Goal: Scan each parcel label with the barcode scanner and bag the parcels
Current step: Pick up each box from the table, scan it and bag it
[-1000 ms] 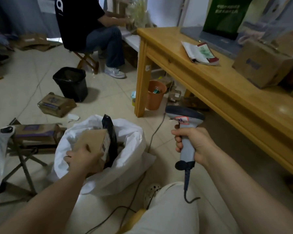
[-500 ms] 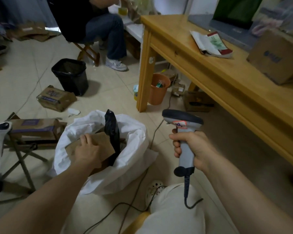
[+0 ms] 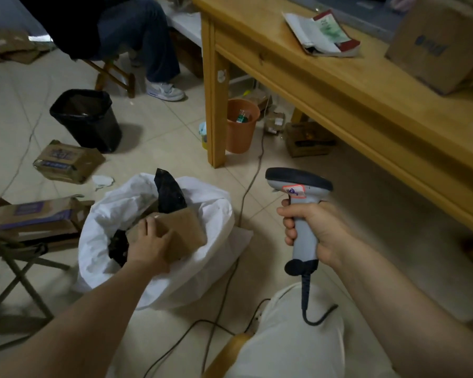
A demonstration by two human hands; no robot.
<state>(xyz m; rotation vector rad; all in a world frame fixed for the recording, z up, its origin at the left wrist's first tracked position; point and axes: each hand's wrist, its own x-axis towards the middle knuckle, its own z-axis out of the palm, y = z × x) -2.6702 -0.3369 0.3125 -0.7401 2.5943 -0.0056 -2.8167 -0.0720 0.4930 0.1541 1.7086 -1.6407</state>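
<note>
A large white bag (image 3: pixel 202 266) stands open on the tiled floor in front of me. My left hand (image 3: pixel 150 245) rests on a brown cardboard parcel (image 3: pixel 187 233) lying in the bag's mouth, its fingers curled over the parcel's left edge. A black plastic parcel (image 3: pixel 170 193) sticks up behind the brown one, and another black piece (image 3: pixel 118 246) shows to the left of my hand. My right hand (image 3: pixel 316 227) grips the handle of a grey barcode scanner (image 3: pixel 298 184), held upright to the right of the bag, its cable hanging down.
A wooden table (image 3: pixel 352 99) with a cardboard box (image 3: pixel 437 47) and a booklet (image 3: pixel 321 34) stands at right. On the floor lie a black bin (image 3: pixel 89 121), an orange bin (image 3: pixel 241 126), and boxes (image 3: pixel 66 160). A boxed parcel (image 3: pixel 36 214) rests on a folding stool at left. A person sits beyond.
My left hand has pushed the brown parcel from upright to lying flat in the bag's mouth, further right. The scanner has stayed in my right hand; the view has tipped downward.
</note>
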